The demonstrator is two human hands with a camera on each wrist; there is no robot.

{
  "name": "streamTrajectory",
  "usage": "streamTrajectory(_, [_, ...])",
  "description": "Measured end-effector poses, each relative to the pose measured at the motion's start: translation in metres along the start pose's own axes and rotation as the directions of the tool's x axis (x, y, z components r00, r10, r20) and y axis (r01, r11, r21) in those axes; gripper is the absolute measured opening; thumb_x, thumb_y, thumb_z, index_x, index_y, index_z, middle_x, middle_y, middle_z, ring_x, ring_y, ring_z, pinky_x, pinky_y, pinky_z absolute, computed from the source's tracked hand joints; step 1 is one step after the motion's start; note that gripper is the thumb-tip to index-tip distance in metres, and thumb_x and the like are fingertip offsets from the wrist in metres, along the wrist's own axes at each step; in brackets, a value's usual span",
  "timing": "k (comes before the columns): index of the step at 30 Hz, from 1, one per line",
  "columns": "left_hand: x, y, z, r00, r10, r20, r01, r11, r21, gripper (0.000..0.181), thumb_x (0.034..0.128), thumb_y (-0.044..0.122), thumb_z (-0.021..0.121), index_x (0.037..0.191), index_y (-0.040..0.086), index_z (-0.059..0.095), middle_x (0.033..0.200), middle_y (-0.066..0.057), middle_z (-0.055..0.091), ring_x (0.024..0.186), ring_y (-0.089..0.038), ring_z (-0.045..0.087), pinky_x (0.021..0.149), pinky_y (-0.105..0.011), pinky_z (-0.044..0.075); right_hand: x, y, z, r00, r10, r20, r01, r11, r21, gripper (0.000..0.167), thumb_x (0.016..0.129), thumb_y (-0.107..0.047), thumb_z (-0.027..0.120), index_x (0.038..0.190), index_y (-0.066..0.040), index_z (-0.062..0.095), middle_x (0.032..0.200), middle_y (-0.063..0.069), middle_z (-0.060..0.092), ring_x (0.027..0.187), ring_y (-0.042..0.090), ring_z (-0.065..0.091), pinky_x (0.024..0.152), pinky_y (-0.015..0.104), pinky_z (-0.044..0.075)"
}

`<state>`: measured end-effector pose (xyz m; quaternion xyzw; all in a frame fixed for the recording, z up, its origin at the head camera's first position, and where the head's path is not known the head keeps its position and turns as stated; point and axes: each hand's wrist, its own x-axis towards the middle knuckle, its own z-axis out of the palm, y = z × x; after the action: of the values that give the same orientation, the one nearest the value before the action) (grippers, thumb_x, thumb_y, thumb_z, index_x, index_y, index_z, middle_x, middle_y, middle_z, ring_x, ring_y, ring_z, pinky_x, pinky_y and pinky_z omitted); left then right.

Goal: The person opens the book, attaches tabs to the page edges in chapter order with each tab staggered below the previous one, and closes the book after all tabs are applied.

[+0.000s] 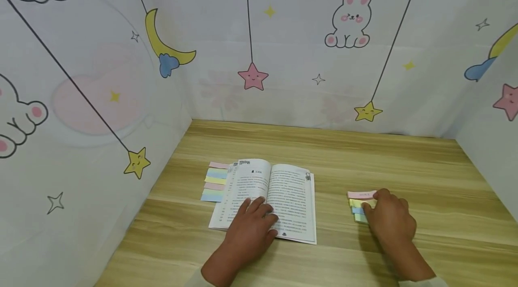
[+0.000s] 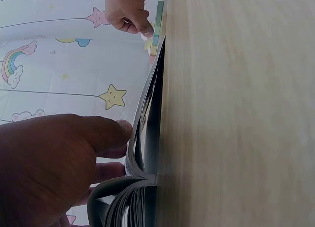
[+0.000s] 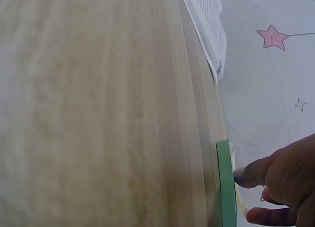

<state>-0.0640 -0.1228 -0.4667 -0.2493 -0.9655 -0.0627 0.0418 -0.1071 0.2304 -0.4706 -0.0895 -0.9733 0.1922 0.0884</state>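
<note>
An open book (image 1: 289,197) with printed pages lies on the table. My left hand (image 1: 252,228) rests on its lower middle with fingers spread, and in the left wrist view the left hand (image 2: 54,163) lies over the curved pages. Pink, blue and yellow page tabs (image 1: 215,182) stick out from the book's left edge. At the right, my right hand (image 1: 392,219) has its bent thumb and fingers at a stack of coloured sticky notes (image 1: 358,210). In the right wrist view, the thumb touches beside the green pad (image 3: 226,182). The right hand partly hides the notes.
The wood-grain table (image 1: 332,147) extends around the book and notes. White curtains (image 1: 279,98) with stars, moons and rabbits hang behind and at both sides of the table.
</note>
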Motion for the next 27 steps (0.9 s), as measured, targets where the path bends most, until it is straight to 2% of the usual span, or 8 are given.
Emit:
streamTrajectory(7, [-0.0004,0.0002,0.0001,1.000,0.005,-0.007,-0.005,1.000,0.002,0.030,0.0965,0.040,0.070,0.121,0.023,0.073,0.134,0.004,0.062,0.142,-0.024,0.042,0.119,-0.053,0.030,-0.0016,0.0002,-0.0004,1.000,-0.021,-0.003,0.021,1.000,-0.004,0.043,0.087,-0.025,0.080,0.115,0.003,0.063,0.099,0.022,0.069,0.093,0.046,0.060,0.041,0.048,0.043])
streamTrajectory(14, [-0.0006,-0.0002,0.0009,1.000,0.013,-0.024,-0.013,1.000,0.002,0.030,0.0961,0.039,0.071,0.121,0.023,0.073,0.133,0.004,0.062,0.141,-0.024,0.043,0.118,-0.053,0.030,-0.0011,0.0031,-0.0029,1.000,0.004,0.030,-0.004,1.000,-0.014,0.053,0.089,-0.029,0.077,0.126,0.005,0.059,0.106,0.028,0.068,0.097,0.049,0.060,0.042,0.051,0.044])
streamTrajectory(23, [-0.0003,-0.0014,0.0016,0.999,0.018,-0.034,-0.018,1.000,-0.002,0.030,0.0964,0.040,0.070,0.121,0.023,0.072,0.132,0.004,0.062,0.141,-0.024,0.043,0.119,-0.053,0.030,0.0004,0.0089,-0.0032,0.999,0.005,0.034,-0.005,1.000,-0.002,0.057,0.088,-0.028,0.079,0.129,0.006,0.058,0.098,0.030,0.069,0.076,0.046,0.064,0.036,0.042,0.040])
streamTrajectory(27, [-0.0001,-0.0014,0.0017,0.999,0.017,-0.036,-0.016,1.000,0.002,0.030,0.0960,0.040,0.071,0.121,0.023,0.073,0.132,0.004,0.063,0.141,-0.024,0.043,0.119,-0.053,0.030,0.0008,0.0092,-0.0023,1.000,0.004,0.014,-0.004,1.000,0.013,0.054,0.087,-0.025,0.080,0.127,0.004,0.060,0.101,0.029,0.069,0.079,0.047,0.064,0.037,0.043,0.041])
